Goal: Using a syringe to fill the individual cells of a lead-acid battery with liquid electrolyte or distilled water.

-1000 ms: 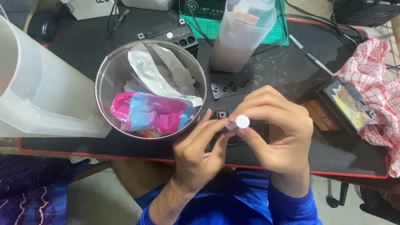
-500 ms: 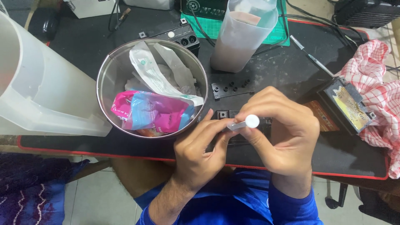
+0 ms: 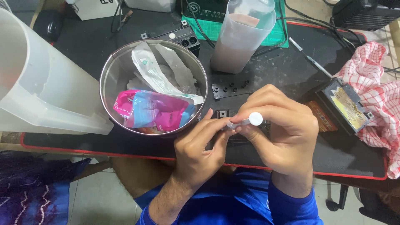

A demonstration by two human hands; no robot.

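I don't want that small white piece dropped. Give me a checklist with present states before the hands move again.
1. Both hands on the small white capped piece: ok; the left hand and right hand pinch it between fingertips.
2. Piece held over the black mat, not past its edge: ok.
3. Metal bowl clear of the hands: not ok; it sits right beside the left fingers.
4. Translucent jug upright and apart: ok.
5. Black perforated part free of the hands: ok.
6. How firm the grip is: cannot tell.
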